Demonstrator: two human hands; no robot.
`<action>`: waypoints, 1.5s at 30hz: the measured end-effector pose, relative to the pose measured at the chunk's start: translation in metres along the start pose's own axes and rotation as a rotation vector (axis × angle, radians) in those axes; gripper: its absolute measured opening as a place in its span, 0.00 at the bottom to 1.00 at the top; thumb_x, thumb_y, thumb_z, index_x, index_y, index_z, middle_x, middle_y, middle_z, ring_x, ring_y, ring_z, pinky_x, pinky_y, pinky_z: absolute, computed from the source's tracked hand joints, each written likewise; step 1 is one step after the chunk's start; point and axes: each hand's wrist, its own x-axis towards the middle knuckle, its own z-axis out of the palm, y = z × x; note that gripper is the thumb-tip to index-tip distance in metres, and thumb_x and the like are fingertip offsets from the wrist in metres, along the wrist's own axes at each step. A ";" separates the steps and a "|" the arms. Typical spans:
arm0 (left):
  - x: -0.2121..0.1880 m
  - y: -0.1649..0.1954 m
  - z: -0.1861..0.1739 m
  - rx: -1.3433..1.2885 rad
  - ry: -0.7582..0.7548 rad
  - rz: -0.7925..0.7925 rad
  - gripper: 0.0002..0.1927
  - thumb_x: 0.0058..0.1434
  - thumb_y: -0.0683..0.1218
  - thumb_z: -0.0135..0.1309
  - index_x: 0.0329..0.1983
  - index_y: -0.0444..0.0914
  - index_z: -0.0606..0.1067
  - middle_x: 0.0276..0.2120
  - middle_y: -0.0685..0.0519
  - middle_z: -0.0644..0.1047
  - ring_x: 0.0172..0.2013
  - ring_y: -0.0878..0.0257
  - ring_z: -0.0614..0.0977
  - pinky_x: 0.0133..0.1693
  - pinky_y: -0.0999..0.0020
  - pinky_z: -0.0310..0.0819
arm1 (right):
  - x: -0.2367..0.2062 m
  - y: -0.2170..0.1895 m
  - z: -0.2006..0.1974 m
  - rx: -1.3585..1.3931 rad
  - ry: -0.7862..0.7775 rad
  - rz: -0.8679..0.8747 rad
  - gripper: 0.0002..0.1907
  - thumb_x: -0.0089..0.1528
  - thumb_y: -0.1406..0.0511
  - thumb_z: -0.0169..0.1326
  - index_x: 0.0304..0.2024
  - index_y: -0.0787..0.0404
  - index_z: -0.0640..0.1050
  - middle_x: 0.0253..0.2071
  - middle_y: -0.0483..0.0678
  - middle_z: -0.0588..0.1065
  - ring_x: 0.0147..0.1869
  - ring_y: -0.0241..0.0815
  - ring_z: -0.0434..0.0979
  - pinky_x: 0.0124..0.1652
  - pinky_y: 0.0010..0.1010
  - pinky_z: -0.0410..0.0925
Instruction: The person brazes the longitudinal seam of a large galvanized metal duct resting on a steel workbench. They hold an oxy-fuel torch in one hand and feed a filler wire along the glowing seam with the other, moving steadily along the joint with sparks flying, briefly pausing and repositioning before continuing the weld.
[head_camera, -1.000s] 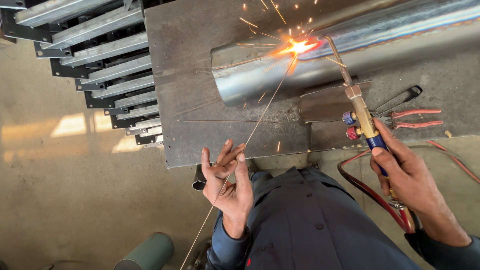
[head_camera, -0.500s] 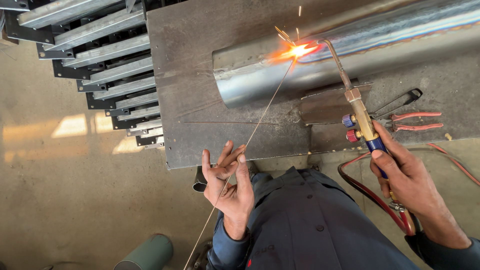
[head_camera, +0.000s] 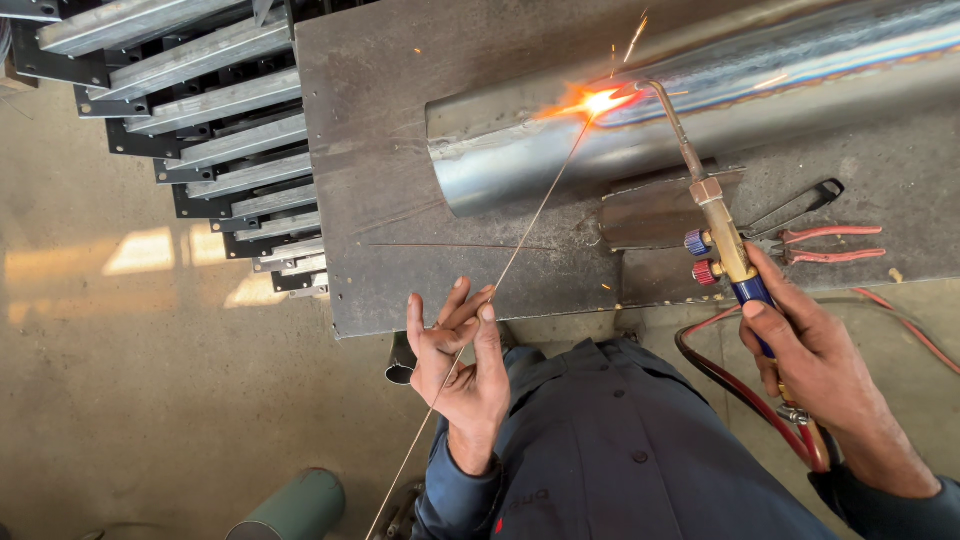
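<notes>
Standing beside the bench, I note a dark steel plate (head_camera: 400, 200) serving as the work surface, scratched and spattered, its near edge level with the worker's waist. A bare concrete floor (head_camera: 130, 400) runs to the left of it, with patches of sunlight. Beyond the plate's left edge sits a stack of galvanised steel channels (head_camera: 200, 110) on black brackets, laid in rows. A green cylinder (head_camera: 290, 510) stands on the floor near the bottom edge of the view.

On the plate lies a rolled sheet-metal pipe (head_camera: 720, 90), long axis running left to right, open end facing left. A seam with heat tint runs along its top. Pliers with red handles (head_camera: 820, 240) lie on the plate just to the right of the torch.

Left hand (head_camera: 462, 365): palm turned up, fingers half curled, thumb and forefinger pinching a thin filler rod (head_camera: 530, 225). The rod runs diagonally up and to the right, its far tip in the flame (head_camera: 598, 100) on the pipe seam near the open end; its tail passes below the wrist.

Right hand (head_camera: 810, 350): fingers wrapped fully round the blue grip of a gas torch (head_camera: 715, 205). Brass body, one blue and one red valve knob just above the hand; the bent nozzle reaches the same bright spot. Sparks fly up from it. Red hoses (head_camera: 740, 390) loop from the torch base past the wrist. Both sleeves are dark blue.
</notes>
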 end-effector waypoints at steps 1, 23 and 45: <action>0.000 0.001 -0.001 0.047 -0.005 0.031 0.13 0.67 0.35 0.57 0.36 0.36 0.64 0.39 0.40 0.85 0.59 0.49 0.83 0.76 0.50 0.48 | -0.001 -0.001 0.000 -0.001 0.001 -0.005 0.33 0.69 0.61 0.46 0.77 0.42 0.62 0.24 0.44 0.63 0.18 0.33 0.59 0.19 0.27 0.58; 0.002 0.009 -0.005 0.060 -0.009 0.048 0.13 0.67 0.34 0.57 0.35 0.36 0.63 0.39 0.39 0.84 0.59 0.48 0.83 0.76 0.50 0.43 | -0.007 0.001 -0.002 -0.003 -0.014 -0.014 0.34 0.68 0.61 0.47 0.77 0.40 0.61 0.23 0.45 0.63 0.19 0.34 0.60 0.19 0.28 0.60; -0.005 -0.001 -0.003 -0.043 0.012 0.000 0.12 0.67 0.35 0.57 0.36 0.36 0.64 0.40 0.39 0.84 0.59 0.49 0.83 0.76 0.50 0.47 | -0.005 0.007 0.003 -0.003 -0.037 -0.032 0.34 0.68 0.61 0.47 0.78 0.42 0.61 0.23 0.44 0.63 0.17 0.34 0.60 0.18 0.28 0.59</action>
